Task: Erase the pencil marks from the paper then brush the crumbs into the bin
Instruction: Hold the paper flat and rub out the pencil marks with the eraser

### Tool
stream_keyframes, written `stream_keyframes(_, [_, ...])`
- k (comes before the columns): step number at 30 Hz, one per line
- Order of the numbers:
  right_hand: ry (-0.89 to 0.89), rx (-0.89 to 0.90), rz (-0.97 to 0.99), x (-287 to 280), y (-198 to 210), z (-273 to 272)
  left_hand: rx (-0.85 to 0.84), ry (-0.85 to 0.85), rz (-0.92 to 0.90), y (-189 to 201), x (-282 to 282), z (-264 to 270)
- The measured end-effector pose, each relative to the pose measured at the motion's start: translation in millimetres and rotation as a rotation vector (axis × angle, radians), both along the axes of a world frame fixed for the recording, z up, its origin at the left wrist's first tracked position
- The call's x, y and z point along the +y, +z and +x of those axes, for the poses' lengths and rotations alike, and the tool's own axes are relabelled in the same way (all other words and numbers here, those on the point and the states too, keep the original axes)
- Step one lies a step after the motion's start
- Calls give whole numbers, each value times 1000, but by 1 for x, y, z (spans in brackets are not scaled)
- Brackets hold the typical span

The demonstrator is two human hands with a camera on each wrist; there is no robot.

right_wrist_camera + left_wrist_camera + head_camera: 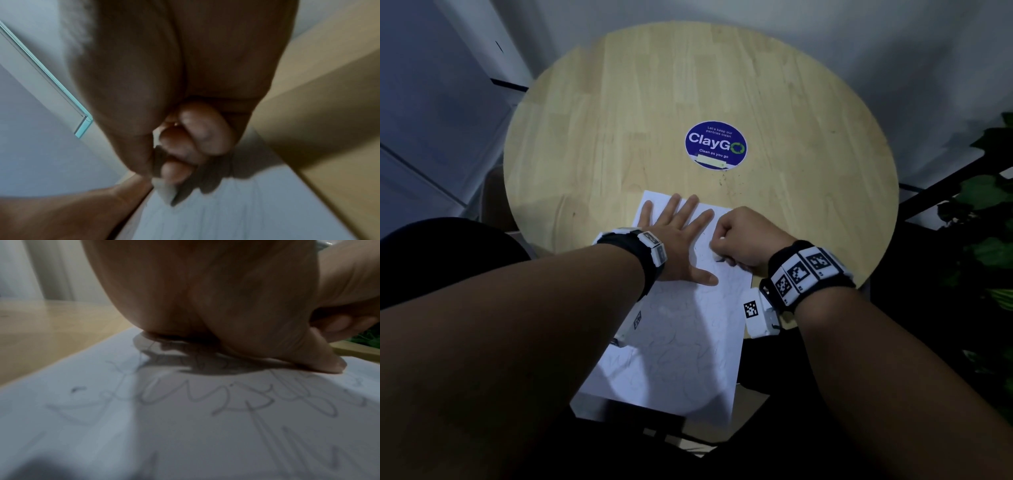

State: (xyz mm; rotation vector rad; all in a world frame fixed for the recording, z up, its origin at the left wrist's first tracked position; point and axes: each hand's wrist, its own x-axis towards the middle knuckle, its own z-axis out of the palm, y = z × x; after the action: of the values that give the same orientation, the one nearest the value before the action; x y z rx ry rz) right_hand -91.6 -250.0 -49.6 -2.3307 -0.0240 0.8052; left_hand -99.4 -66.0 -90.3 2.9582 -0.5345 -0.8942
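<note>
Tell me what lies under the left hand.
The left hand rests flat on the white paper, which lies on the round wooden table. Pencil marks show beside it; any beneath the palm are covered.

Looks like an office pantry or break area, not somebody's home tbh. Dead giveaway is the blue round sticker [715, 145] stuck in the middle of the round wooden table [619, 120], it reads "Let's keep our pantries clean", "ClayGo" and "Clean as you go", which is the sort of notice a workplace puts up in a shared space. Around the table it's plain pale walls [825, 31] on the far side, what look like grey-white panels [431, 102] on the left and some green leafy plant [986, 192] on the right.
</note>
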Motion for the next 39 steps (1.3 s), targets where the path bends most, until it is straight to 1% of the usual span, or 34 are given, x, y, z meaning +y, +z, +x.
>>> stream_keyframes(1, [-17, -31, 0, 0, -1, 1, 2, 0, 2, 0, 0, 0])
stream_keyframes(4, [-139, -276, -92, -1, -6, 9, 10, -2, 8, 1, 0, 0])
stream_keyframes(5, [-163, -324, -116, -2, -6, 10, 13, -1, 7, 1, 0, 0])
stream_keyframes(6, [-156, -321, -121, -2, -6, 10, 13, -1, 6, 2, 0, 0])
stream_keyframes(9, [-38, -164, -57, -1, -4, 6, 11, -1, 4, 2, -1, 0])
stream_keyframes(10, [-24, -134, -47, -1, -3, 5, 12, -1, 4, 2, -1, 0])
stream_keyframes(11, [-32, -148, -51, -2, -5, 7, 12, -1, 6, 3, -1, -1])
stream_keyframes(14, [-164, -282, -80, -6, -10, 13, 13, -2, 5, 3, -1, -1])
stream_keyframes(15, [-230, -301, -52, -9, -12, 15, 10, -1, 0, 2, 0, -1])
stream_keyframes(18, [-439, -235, 126, -22, -15, 20, -8, 12, -37, -1, 1, -2])
stream_keyframes(20, [-482, -156, 206, -27, -14, 20, -16, 29, -63, -2, 2, -4])
stream_keyframes(23, [-396, -78, 228, -22, -11, 16, -92, 48, -49, 1, -2, -8])
stream_keyframes(25, [-355, -78, 214, -19, -11, 15, -147, 38, -67, 5, -9, -9])
stream_keyframes(26, [-344, -80, 210, -19, -11, 14, -146, 28, -85, 6, -12, -10])
stream_keyframes(28, [-320, -76, 205, -19, -9, 14, -82, 14, -98, 7, -18, -8])
stream_keyframes(30, [-280, -84, 171, -20, -10, 13, -13, -2, -62, 6, -19, -6])
stream_keyframes(33, [-222, -229, 20, -17, -12, 14, 9, -16, -18, 3, -19, -4])
stream_keyframes(34, [-185, -242, -18, -15, -11, 13, 15, -14, -18, 2, -19, -4])
stream_keyframes(35, [-137, -210, -25, -11, -10, 12, 19, -11, -20, 3, -19, -4])
stream_keyframes(37, [-30, -63, 15, -5, -8, 6, 24, -9, -19, 3, -21, -4])
stream_keyframes(38, [-5, -31, 17, -4, -6, 3, 23, -8, -16, 4, -21, -4])
stream_keyframes(39, [-15, -57, 4, -4, -6, 4, 21, -8, -14, 4, -22, -4])
